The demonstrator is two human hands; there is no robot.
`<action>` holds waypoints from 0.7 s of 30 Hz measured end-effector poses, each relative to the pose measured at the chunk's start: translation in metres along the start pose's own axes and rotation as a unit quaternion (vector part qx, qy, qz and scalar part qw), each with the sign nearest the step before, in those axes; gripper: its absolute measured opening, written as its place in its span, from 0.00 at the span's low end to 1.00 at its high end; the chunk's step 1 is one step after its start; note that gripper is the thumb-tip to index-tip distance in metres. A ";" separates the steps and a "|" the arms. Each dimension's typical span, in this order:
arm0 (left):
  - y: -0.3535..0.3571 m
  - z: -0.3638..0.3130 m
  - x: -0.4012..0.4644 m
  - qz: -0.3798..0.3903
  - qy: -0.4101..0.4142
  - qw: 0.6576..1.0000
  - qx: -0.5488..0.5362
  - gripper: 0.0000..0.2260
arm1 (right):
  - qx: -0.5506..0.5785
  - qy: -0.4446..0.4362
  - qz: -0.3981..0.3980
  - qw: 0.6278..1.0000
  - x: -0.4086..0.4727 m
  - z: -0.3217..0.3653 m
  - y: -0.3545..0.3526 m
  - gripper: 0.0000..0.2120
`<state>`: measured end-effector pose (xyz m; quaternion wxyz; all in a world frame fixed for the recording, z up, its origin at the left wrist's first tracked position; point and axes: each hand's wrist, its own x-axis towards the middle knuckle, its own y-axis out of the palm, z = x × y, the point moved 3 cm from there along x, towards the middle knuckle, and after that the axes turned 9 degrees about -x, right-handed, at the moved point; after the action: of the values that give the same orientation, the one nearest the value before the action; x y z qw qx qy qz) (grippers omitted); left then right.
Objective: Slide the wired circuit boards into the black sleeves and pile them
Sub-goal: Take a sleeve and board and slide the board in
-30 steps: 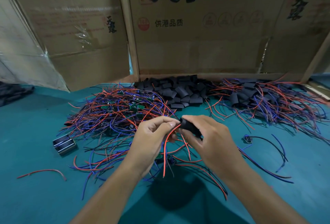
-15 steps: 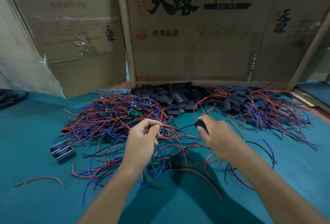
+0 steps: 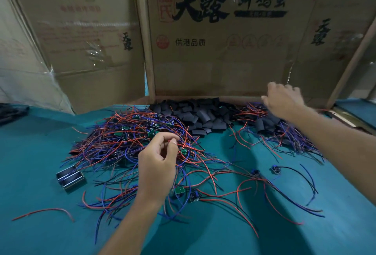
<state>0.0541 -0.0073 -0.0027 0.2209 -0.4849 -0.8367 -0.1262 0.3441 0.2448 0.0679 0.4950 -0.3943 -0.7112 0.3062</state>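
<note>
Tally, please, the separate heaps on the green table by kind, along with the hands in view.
Heap of bare wired boards: 1
Pile of empty black sleeves: 1
Heap of sleeved boards: 1
Hands: 2 (left hand pinching a red wire; right hand)
Total: 5

On the table (image 3: 30, 173), the wired boards (image 3: 130, 138) lie heaped left of centre, the empty sleeves (image 3: 199, 114) behind and to their right against the cardboard (image 3: 223, 61), and the finished pile (image 3: 284, 130) at far right. The left hand (image 3: 157, 165) hangs over the boards' near edge, the right hand (image 3: 282, 100) over the finished pile. A small metal part (image 3: 70, 179) lies left of the boards, a stray wire (image 3: 44, 212) nearer still.
</note>
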 end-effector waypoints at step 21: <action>-0.015 0.024 0.013 0.290 -0.025 0.938 0.187 0.06 | 0.627 0.042 0.168 0.759 -0.113 0.125 -0.031 0.12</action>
<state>0.0291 0.0054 -0.0174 0.3136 -0.6595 -0.6736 0.1144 0.2408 0.1255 0.0010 0.6014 -0.1212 -0.2611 0.7452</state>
